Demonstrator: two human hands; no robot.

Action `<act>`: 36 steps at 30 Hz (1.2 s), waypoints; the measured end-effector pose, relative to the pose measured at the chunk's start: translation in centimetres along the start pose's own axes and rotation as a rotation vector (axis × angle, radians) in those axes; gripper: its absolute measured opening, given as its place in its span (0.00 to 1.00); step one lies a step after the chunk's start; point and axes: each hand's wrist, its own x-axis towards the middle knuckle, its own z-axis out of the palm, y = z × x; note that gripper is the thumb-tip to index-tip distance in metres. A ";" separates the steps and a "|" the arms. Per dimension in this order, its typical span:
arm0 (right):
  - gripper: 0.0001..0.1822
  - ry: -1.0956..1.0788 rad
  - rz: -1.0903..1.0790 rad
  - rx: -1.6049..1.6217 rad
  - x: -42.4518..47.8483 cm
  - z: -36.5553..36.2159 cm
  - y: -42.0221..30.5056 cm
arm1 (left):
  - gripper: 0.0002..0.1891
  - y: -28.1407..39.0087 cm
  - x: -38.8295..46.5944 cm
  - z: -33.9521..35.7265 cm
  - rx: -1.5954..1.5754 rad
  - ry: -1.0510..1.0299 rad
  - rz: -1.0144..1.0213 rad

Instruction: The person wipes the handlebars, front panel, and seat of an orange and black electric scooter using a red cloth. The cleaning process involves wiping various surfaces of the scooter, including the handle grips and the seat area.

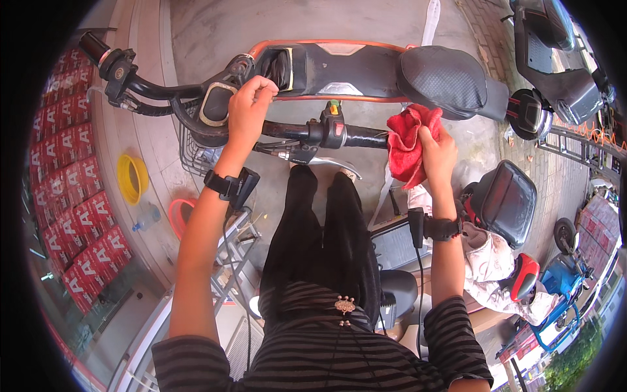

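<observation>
An electric scooter stands sideways before me, its handlebar (289,130) nearest and its black seat (441,81) at the right. My right hand (438,152) grips a bunched red cloth (409,147) beside the end of the black handlebar grip (365,136). Above the round-cornered display (217,104) and the bar's middle is my left hand (252,105), its fingers curled; whether anything small is between them cannot be told. A brake lever (338,161) and a switch housing (334,128) with a red button sit between the hands.
A wire basket (193,152) hangs at the scooter's front. Yellow (132,179) and red (179,215) plastic tubs stand at the left, near stacked red boxes (81,245). A metal stepladder (237,250) is by my left side. Other scooters and a black top case (507,203) are at the right.
</observation>
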 end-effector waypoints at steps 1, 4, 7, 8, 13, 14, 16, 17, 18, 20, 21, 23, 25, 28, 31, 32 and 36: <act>0.23 -0.008 0.010 0.039 0.4 -0.4 0.9 | 0.06 0.1 0.0 0.1 -0.017 0.013 -0.005; 0.22 0.104 0.020 0.035 0.6 -2.0 1.3 | 0.06 0.4 0.0 0.3 -0.029 0.067 -0.005; 0.19 0.254 -0.061 0.023 -0.5 -2.3 0.4 | 0.05 -0.1 0.2 0.1 0.019 0.090 0.023; 0.19 0.242 -0.072 0.086 -1.1 -2.0 -0.4 | 0.05 -0.3 0.3 0.0 0.031 0.094 0.029; 0.18 0.367 -0.300 -0.054 -4.0 3.6 -3.5 | 0.03 0.9 0.1 0.0 0.094 0.136 0.176; 0.17 0.398 -0.314 -0.072 -4.1 3.9 -3.5 | 0.03 1.1 -0.1 0.0 0.152 0.159 0.275; 0.15 0.419 -0.142 0.195 -4.1 4.5 -3.0 | 0.05 1.7 -0.4 0.4 0.232 0.222 0.490; 0.14 0.431 -0.048 0.330 -4.0 4.9 -2.4 | 0.07 3.1 -0.5 0.4 0.276 0.244 0.649; 0.12 0.464 -0.036 0.396 -3.9 5.1 -2.0 | 0.06 4.6 -2.0 -0.2 0.212 0.181 0.673; 0.11 0.460 0.000 0.607 -3.3 5.8 -0.6 | 0.06 6.7 -5.6 -0.5 0.016 0.011 0.867; 0.12 0.447 0.029 0.700 -2.7 6.0 0.8 | 0.07 8.0 -7.6 -0.1 -0.013 -0.150 0.895; 0.14 0.353 0.165 0.861 -2.0 7.4 3.0 | 0.11 8.1 -10.9 3.3 -0.168 -0.400 0.787; 0.14 0.328 0.239 0.791 -2.0 9.7 6.1 | 0.11 5.1 -14.1 8.5 -0.224 -0.554 0.633; 0.18 0.250 0.308 0.607 -3.9 13.5 10.2 | 0.11 -1.9 -16.4 14.8 0.050 -0.772 0.476; 0.18 0.141 0.432 0.588 -6.7 16.3 12.9 | 0.10 -7.6 -15.6 19.0 0.264 -0.812 0.462; 0.19 0.138 0.465 0.567 -7.3 17.5 14.4 | 0.09 -9.2 -15.4 20.0 0.275 -0.828 0.384; 0.22 0.208 0.589 0.570 -7.4 19.9 19.6 | 0.09 -14.1 -14.6 24.7 0.301 -0.904 0.561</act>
